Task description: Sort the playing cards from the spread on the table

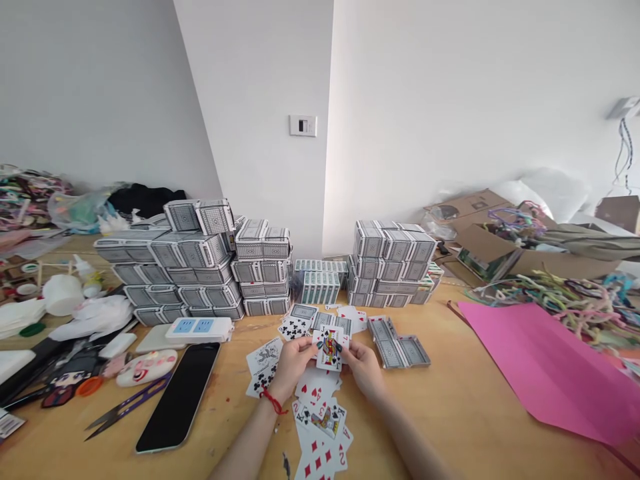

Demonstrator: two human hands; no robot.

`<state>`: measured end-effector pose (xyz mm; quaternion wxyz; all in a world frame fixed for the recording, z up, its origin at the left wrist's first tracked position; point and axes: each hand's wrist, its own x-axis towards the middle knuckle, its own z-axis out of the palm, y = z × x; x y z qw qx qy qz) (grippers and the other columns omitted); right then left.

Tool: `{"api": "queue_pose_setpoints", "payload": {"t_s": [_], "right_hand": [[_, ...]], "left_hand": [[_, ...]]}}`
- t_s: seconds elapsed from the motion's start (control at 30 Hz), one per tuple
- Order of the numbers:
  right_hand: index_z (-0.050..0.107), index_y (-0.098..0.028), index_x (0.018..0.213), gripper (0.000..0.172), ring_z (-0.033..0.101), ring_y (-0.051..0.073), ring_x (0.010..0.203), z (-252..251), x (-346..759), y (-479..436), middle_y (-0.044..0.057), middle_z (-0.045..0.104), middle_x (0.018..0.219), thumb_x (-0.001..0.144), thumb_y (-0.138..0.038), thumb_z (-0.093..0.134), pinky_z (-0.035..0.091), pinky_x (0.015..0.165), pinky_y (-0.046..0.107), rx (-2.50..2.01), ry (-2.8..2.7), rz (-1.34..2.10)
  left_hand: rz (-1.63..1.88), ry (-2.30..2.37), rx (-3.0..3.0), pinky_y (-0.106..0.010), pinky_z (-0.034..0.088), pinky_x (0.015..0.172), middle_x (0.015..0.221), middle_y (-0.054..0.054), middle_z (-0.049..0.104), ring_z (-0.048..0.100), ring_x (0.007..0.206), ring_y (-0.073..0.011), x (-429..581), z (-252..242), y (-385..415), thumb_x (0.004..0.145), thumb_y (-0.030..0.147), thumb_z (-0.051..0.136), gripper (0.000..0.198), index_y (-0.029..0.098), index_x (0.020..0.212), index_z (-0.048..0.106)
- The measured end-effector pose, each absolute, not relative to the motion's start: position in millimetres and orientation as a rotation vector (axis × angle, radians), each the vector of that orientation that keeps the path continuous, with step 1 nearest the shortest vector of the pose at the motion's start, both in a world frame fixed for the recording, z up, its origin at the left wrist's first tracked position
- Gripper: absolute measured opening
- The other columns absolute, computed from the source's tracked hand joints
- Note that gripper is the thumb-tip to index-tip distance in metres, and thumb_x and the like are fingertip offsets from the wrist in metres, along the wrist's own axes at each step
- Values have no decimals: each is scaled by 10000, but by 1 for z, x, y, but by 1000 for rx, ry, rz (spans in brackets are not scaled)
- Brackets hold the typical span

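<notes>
Both my hands hold a jack of spades playing card (330, 348) face up, one at each side. My left hand (296, 363), with a red string bracelet (273, 401) at the wrist, pinches its left edge. My right hand (363, 363) pinches the right edge. Whether more cards lie behind it I cannot tell. Loose playing cards (317, 460) spread face up below and around the hands, hearts, diamonds and a king among them. A joker card (266, 355) lies left of my left hand. To the right sits a folded piece made of grey-backed cards (400, 343).
Stacked blocks of grey-backed cards (200, 250) stand at the back left, with another stack (393, 263) at the back right. A phone (179, 397), purple-handled thread snips (127, 405) and a power strip (200, 329) lie left. Pink paper (550, 367) and yarn (565, 300) are right.
</notes>
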<state>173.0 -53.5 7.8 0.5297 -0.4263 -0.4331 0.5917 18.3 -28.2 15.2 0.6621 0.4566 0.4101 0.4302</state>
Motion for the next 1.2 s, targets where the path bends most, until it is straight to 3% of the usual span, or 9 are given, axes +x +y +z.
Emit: {"api": "queue_pose_setpoints", "payload": {"t_s": [0.37,0.77,1.2], "right_hand": [[615,-133,893,545,611,248,672,3,176,-51,74,675,770,583,-581,595,455,566,321,-1094,-1056,1396],[619,-135,830,425,606,228,645,3,178,-52,56,666,709,625,-507,616,458,611,338,-1029,-1027,1411],[637,-146,798,372,591,201,590,3,179,-53,43,663,677,613,-468,645,443,549,306,-1000,-978,1446]], "left_hand": [[977,935,1050,-343,498,673,755,-48,680,620,699,-208,19,17,-28,662,261,593,256,130,876,641],[953,771,838,-353,483,717,789,-87,677,622,739,-212,11,22,-29,714,288,567,218,117,833,632],[802,667,718,-311,434,792,819,-83,668,605,774,-173,9,22,-30,687,205,634,309,138,988,614]]}}
